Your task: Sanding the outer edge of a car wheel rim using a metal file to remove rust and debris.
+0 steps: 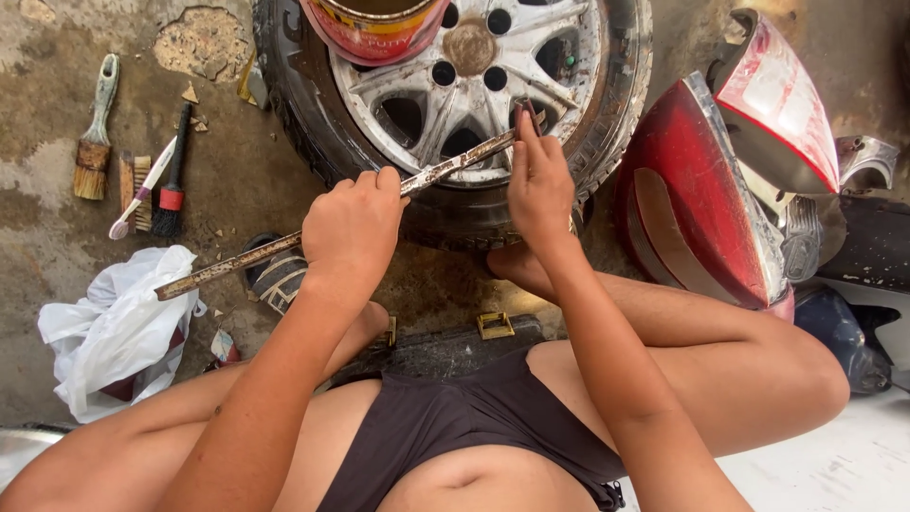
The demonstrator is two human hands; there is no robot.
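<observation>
My left hand (pixel 353 226) is closed around the middle of a long, thin, rusty metal strip (pixel 227 268) that runs from lower left up to the right. My right hand (pixel 538 186) pinches the strip's upper end with its fingertips, over a car wheel. The wheel has a silver alloy rim (pixel 483 71) and black tyre (pixel 445 213) and lies flat on the concrete floor in front of me. A red-and-yellow can (pixel 374 33) stands on the rim's upper left. I sit on the floor with my legs apart.
Two paint brushes (pixel 93 152) and a toothbrush (pixel 142 190) lie on the floor at left. A crumpled white plastic bag (pixel 114 327) sits at lower left. Red car tail-light housings (pixel 706 190) lean at right. A dark case with brass latches (pixel 445 346) lies between my legs.
</observation>
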